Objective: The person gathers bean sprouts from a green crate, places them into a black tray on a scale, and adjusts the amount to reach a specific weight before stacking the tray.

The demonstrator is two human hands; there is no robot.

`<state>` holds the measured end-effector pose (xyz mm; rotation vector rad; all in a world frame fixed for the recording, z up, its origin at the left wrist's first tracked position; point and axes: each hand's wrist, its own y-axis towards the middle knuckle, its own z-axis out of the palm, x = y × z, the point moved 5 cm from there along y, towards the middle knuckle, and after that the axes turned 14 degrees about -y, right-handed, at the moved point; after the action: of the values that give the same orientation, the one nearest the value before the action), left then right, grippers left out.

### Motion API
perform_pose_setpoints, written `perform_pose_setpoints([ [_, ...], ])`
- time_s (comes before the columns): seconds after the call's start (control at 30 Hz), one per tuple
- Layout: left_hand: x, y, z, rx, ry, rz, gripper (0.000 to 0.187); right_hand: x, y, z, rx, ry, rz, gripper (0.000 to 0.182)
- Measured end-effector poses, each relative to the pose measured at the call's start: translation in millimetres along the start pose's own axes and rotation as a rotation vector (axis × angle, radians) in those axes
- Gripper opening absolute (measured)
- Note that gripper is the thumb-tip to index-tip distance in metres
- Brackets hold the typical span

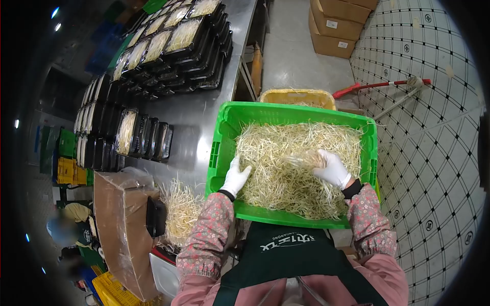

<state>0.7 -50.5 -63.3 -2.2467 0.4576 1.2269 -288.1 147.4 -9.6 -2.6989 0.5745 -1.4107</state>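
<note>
In front of me a green plastic crate holds a thick layer of bean sprouts. My left hand, in a white glove, lies inside the crate by its left wall, thumb apart from the fingers and touching the sprouts. On the crate's right side my gloved right hand has its fingers closed round a bunch of sprouts, slightly blurred and pointing left. The tips of the right fingers are partly hidden by that bunch.
Stacks of filled black trays stand on the steel table at left. Nearer are a loose sprout heap and a cardboard box. A yellow crate sits behind the green one. Cartons stand by the wall.
</note>
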Motion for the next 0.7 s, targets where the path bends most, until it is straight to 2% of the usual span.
perform_pose_setpoints([
  [0.1,-1.9,52.4,14.7,-0.057,0.077,0.206,0.078,58.8,36.1,3.0,0.002,0.257,0.076,0.050],
  [0.13,1.7,70.4,21.1,-0.043,0.071,0.223,0.082,43.6,57.5,25.1,0.006,0.222,0.086,0.053],
  [0.2,23.4,101.2,34.9,-0.067,0.123,0.195,0.084,32.4,99.8,60.4,0.102,0.043,0.217,0.056],
  [0.23,36.9,113.4,42.5,-0.079,0.152,0.177,0.085,26.7,119.1,71.9,0.027,-0.180,0.237,0.057],
  [0.27,54.2,122.5,49.5,-0.102,0.120,0.083,0.090,21.7,135.3,85.6,-0.043,-0.400,0.254,0.057],
  [0.37,72.4,119.7,56.2,-0.153,0.107,-0.157,0.092,3.5,164.9,144.0,-0.078,-0.832,0.296,0.055],
  [0.43,74.3,104.7,57.8,-0.188,0.051,-0.284,0.090,40.8,152.8,161.5,0.039,-0.636,0.375,0.059],
  [0.5,137.7,90.2,76.4,-0.167,-0.707,-0.421,0.069,35.7,134.2,204.9,-0.116,-0.119,0.325,0.061],
  [0.53,115.8,54.4,59.1,-0.170,-0.908,-0.461,0.058,46.7,109.3,219.6,-0.094,-0.012,0.319,0.061],
  [0.57,64.9,8.6,32.5,-0.179,-1.111,-0.502,0.048,63.0,82.6,226.6,-0.066,0.096,0.310,0.061],
  [0.63,-9.6,-40.6,-10.6,-0.203,-1.125,-0.425,0.039,103.6,48.3,204.0,-0.013,0.408,0.165,0.062],
  [0.67,-26.1,-51.9,-18.7,-0.205,-1.180,-0.397,0.039,129.9,37.6,181.5,-0.005,0.523,0.153,0.059],
  [0.7,-34.3,-58.2,-22.6,-0.205,-1.234,-0.364,0.040,126.0,40.8,185.2,0.037,0.591,0.155,0.059],
])
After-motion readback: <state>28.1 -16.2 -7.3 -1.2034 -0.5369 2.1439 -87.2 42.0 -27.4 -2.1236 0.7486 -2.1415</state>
